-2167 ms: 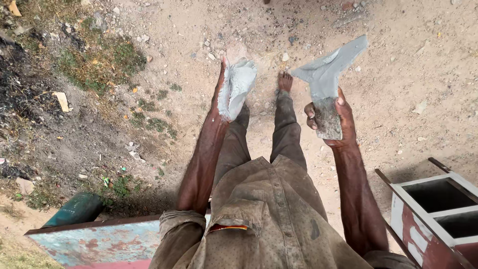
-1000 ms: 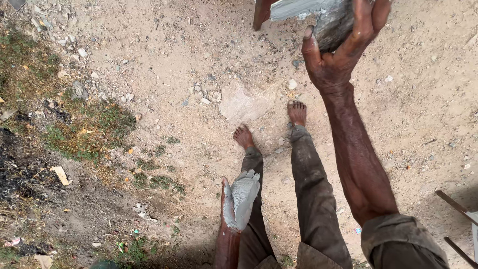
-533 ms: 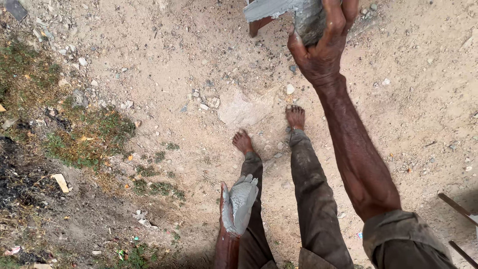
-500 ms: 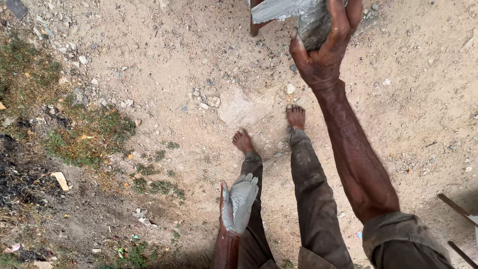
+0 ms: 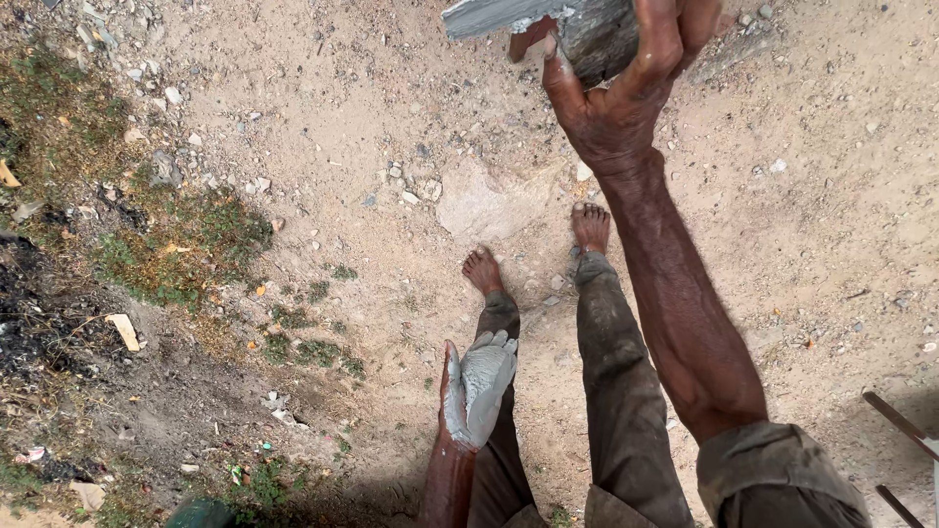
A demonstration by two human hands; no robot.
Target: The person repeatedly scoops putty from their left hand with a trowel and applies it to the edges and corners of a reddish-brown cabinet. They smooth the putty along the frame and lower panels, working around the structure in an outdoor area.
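Hands grey with wet cement over a sandy ground

Right hand [image 5: 626,93] is reaching far forward at the top of the view and is gripping a grey lump [image 5: 597,34] that looks like wet cement or mortar. The fingers [image 5: 657,44] are curling over the lump and the thumb is pressing on its left side, so the grip is closed around it. A flat grey blade [image 5: 499,15], smeared with the same paste, is sticking out to the left from the lump; a reddish piece is showing under it, and I cannot tell if this is a handle. The lump is high above the ground, well ahead of the feet.

Left hand [image 5: 479,386] is hanging low beside the left leg, near the bottom middle. It is coated in grey paste, the fingers are lying together and nearly straight, and it is holding nothing; the palm is facing the leg.

Two bare feet [image 5: 484,269] are standing on the dry sandy soil [image 5: 802,244], and dark dusty trousers [image 5: 616,372] are covering the legs. A pale flat stone [image 5: 484,200] is lying in the soil just ahead of the feet. Small pebbles are scattering around it. Patches of grass [image 5: 186,244] with bits of litter are lying to the left, and thin dark metal bars [image 5: 900,420] are showing at the right edge.
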